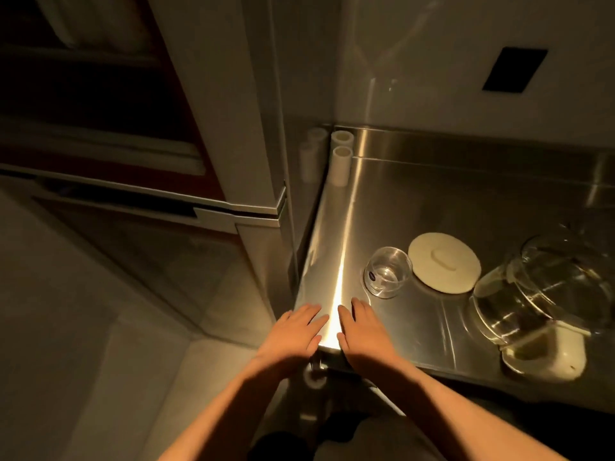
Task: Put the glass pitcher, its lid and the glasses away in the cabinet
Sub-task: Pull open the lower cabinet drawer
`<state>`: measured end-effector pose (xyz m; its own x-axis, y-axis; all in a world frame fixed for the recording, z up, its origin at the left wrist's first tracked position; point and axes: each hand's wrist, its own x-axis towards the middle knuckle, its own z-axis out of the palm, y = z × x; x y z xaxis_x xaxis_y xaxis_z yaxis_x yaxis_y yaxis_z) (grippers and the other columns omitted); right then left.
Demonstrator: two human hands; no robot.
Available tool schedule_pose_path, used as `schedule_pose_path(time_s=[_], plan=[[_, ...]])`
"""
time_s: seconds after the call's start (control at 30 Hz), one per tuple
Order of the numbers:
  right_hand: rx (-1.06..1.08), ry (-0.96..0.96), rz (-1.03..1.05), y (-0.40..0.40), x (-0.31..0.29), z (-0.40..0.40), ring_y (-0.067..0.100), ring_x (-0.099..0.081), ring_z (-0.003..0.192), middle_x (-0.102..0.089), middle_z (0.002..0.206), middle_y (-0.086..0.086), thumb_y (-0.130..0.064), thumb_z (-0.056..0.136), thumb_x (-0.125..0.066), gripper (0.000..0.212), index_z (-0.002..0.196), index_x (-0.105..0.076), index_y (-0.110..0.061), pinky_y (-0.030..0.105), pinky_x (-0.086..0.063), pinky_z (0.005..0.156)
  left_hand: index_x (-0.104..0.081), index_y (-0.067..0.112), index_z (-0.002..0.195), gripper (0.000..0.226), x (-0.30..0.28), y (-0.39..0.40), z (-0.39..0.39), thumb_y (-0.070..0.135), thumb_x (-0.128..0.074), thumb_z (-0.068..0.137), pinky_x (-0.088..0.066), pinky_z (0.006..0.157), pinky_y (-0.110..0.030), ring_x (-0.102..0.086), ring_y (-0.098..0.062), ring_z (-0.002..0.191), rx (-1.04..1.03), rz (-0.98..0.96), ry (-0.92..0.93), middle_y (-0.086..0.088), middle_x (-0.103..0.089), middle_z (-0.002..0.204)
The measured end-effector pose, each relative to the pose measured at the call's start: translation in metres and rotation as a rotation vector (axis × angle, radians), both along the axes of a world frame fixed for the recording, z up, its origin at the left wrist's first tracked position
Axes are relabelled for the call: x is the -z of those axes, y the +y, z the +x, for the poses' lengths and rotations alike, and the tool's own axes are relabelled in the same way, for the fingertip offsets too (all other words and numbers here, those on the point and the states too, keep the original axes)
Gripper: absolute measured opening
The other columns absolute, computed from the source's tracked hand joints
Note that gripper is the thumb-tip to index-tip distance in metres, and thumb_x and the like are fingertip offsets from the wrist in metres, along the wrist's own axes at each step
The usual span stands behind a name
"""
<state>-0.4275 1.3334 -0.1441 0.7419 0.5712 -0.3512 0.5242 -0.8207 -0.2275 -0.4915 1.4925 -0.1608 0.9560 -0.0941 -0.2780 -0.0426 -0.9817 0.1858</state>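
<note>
Both hands lie flat and relaxed, holding nothing, on the counter (416,201) corner — left hand (294,331), right hand (364,331). Beyond the right hand: one glass (387,272), one lid (444,266), one glass pitcher (545,291) — farthest right.

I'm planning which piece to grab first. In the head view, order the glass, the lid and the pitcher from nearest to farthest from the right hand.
From the right hand:
1. glass, just beyond the fingertips.
2. lid, behind the glass, to its right.
3. pitcher, far right.
</note>
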Motion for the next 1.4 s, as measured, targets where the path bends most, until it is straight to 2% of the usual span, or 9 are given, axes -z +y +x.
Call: schedule_pose_path(time_s=[0.17, 0.33, 0.5, 0.6, 0.73, 0.87, 1.0, 1.2, 1.4], plan=[[0.097, -0.027, -0.022, 0.027, -0.004, -0.021, 0.029, -0.008, 0.144, -0.007, 0.157, 0.010, -0.033, 0.099, -0.039, 0.057, 0.149, -0.016, -0.019, 0.039, -0.018, 0.116, -0.022, 0.022, 0.149, 0.052, -0.003, 0.033, -0.003, 0.027, -0.035, 0.099, -0.019, 0.115, -0.036, -0.012, -0.017, 0.144, 0.182, -0.006, -0.021, -0.001, -0.015, 0.158], [0.233, -0.056, 0.109, 0.080, -0.028, -0.061, 0.021, -0.034, 0.131, -0.033, 0.146, 0.007, -0.030, 0.097, -0.044, 0.048, 0.142, -0.033, -0.017, 0.032, -0.035, 0.105, -0.022, 0.022, 0.149, 0.056, -0.035, 0.095, -0.019, 0.028, -0.041, 0.097, -0.019, 0.115, -0.038, -0.015, -0.021, 0.144, 0.253, 0.002, -0.027, -0.003, -0.019, 0.156], [0.228, -0.301, 0.415, 0.171, -0.081, -0.103, 0.015, -0.031, 0.136, -0.034, 0.148, 0.001, -0.027, 0.096, -0.045, 0.051, 0.145, -0.033, -0.021, 0.026, -0.028, 0.109, -0.030, 0.025, 0.146, 0.053, -0.101, 0.190, -0.045, 0.028, -0.044, 0.095, -0.017, 0.114, -0.034, -0.019, -0.016, 0.142, 0.169, -0.057, -0.323, 0.001, -0.027, 0.154], [0.123, -0.428, 0.479, 0.227, -0.114, -0.114, 0.019, -0.029, 0.137, -0.034, 0.148, 0.006, -0.021, 0.092, -0.051, 0.055, 0.145, -0.034, -0.015, 0.027, -0.024, 0.111, -0.036, 0.021, 0.143, 0.053, -0.138, 0.239, -0.057, 0.025, -0.049, 0.093, -0.020, 0.113, -0.033, -0.025, -0.016, 0.140, 0.136, -0.054, -0.454, 0.000, -0.034, 0.150], [0.048, -0.476, 0.436, 0.284, -0.139, -0.111, 0.022, -0.019, 0.142, -0.024, 0.154, 0.009, -0.020, 0.091, -0.053, 0.065, 0.148, -0.023, -0.012, 0.029, -0.016, 0.114, -0.033, 0.020, 0.144, 0.056, -0.161, 0.288, -0.066, 0.024, -0.052, 0.092, -0.017, 0.114, -0.033, -0.023, -0.018, 0.141, 0.055, -0.012, -0.549, -0.002, -0.032, 0.151], [0.001, -0.501, 0.311, 0.318, -0.144, -0.102, 0.023, -0.005, 0.145, -0.010, 0.158, 0.008, -0.022, 0.089, -0.057, 0.077, 0.150, -0.012, -0.013, 0.028, 0.001, 0.111, -0.021, 0.016, 0.149, 0.065, -0.157, 0.324, -0.068, 0.028, -0.052, 0.092, -0.014, 0.116, -0.039, -0.015, -0.020, 0.144, 0.003, 0.082, -0.467, -0.005, -0.023, 0.155], [0.001, -0.483, 0.229, 0.336, -0.138, -0.097, 0.026, -0.008, 0.145, -0.013, 0.157, 0.011, -0.024, 0.089, -0.057, 0.078, 0.150, -0.011, -0.013, 0.034, -0.002, 0.116, -0.013, 0.015, 0.150, 0.071, -0.145, 0.343, -0.071, 0.027, -0.051, 0.092, -0.010, 0.116, -0.041, -0.007, -0.019, 0.145, -0.017, 0.130, -0.410, -0.004, -0.011, 0.158], [-0.015, -0.546, 0.153, 0.339, -0.128, -0.090, 0.029, -0.014, 0.143, -0.020, 0.154, 0.012, -0.025, 0.086, -0.060, 0.082, 0.150, -0.011, -0.012, 0.038, 0.000, 0.116, -0.005, 0.013, 0.151, 0.074, -0.143, 0.351, -0.068, 0.029, -0.049, 0.093, -0.007, 0.117, -0.038, -0.006, -0.022, 0.145, -0.058, 0.172, -0.408, -0.007, -0.010, 0.158], [0.019, -0.545, 0.197, 0.340, -0.127, -0.094, 0.030, -0.014, 0.143, -0.020, 0.154, 0.013, -0.022, 0.083, -0.062, 0.085, 0.150, -0.012, -0.012, 0.038, 0.001, 0.117, -0.007, 0.014, 0.151, 0.080, -0.141, 0.346, -0.074, 0.019, -0.055, 0.088, -0.009, 0.118, -0.038, -0.005, -0.023, 0.145, -0.109, 0.066, -0.435, -0.008, -0.011, 0.157]])
